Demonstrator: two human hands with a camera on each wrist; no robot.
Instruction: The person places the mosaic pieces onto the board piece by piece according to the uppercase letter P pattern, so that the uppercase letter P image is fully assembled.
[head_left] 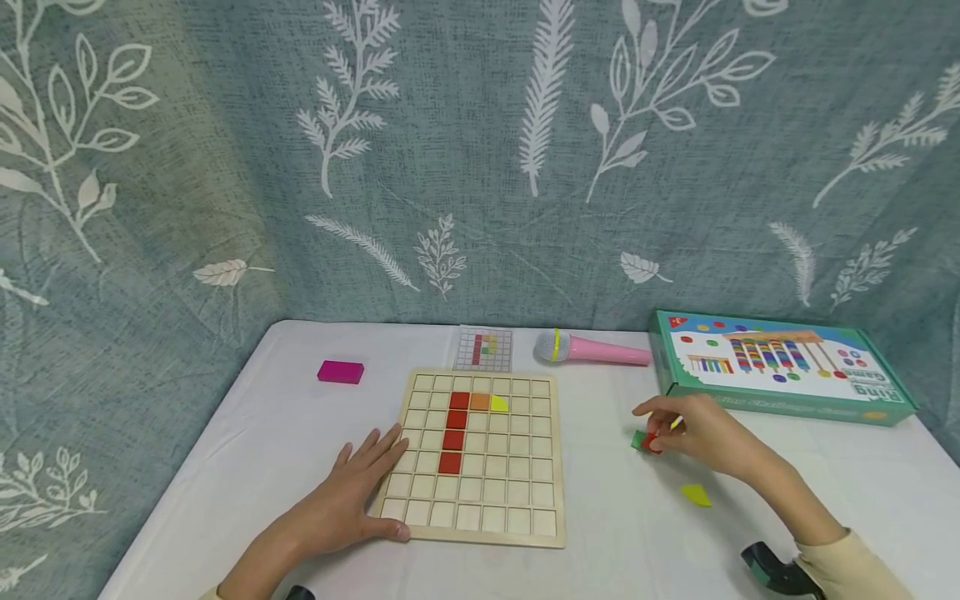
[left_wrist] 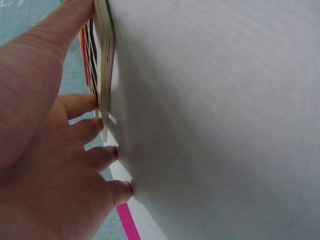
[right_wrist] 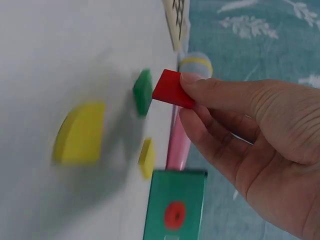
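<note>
In the head view, my right hand (head_left: 705, 437) pinches a red tile (right_wrist: 171, 89) between thumb and fingers, above the white table. Beside that tile lies a green piece (head_left: 638, 440). A yellow piece with one curved side (head_left: 696, 495) is nearer me, and a second yellow piece (right_wrist: 146, 159) shows partly behind the hand. My left hand (head_left: 352, 483) rests with spread fingers along the left edge of the wooden grid board (head_left: 521, 494), thumb at its near corner. On the board, a column of several red tiles (head_left: 453, 440) stands, with an orange tile (head_left: 480, 402) and a yellow piece (head_left: 498, 404) beside its top.
Behind the board lies a pattern card (head_left: 483, 348) with coloured squares. To its right is a pink toy microphone (head_left: 603, 350), then a green game box (head_left: 787, 367). A magenta block (head_left: 341, 372) sits at the back left. A patterned curtain (head_left: 480, 167) hangs behind the table.
</note>
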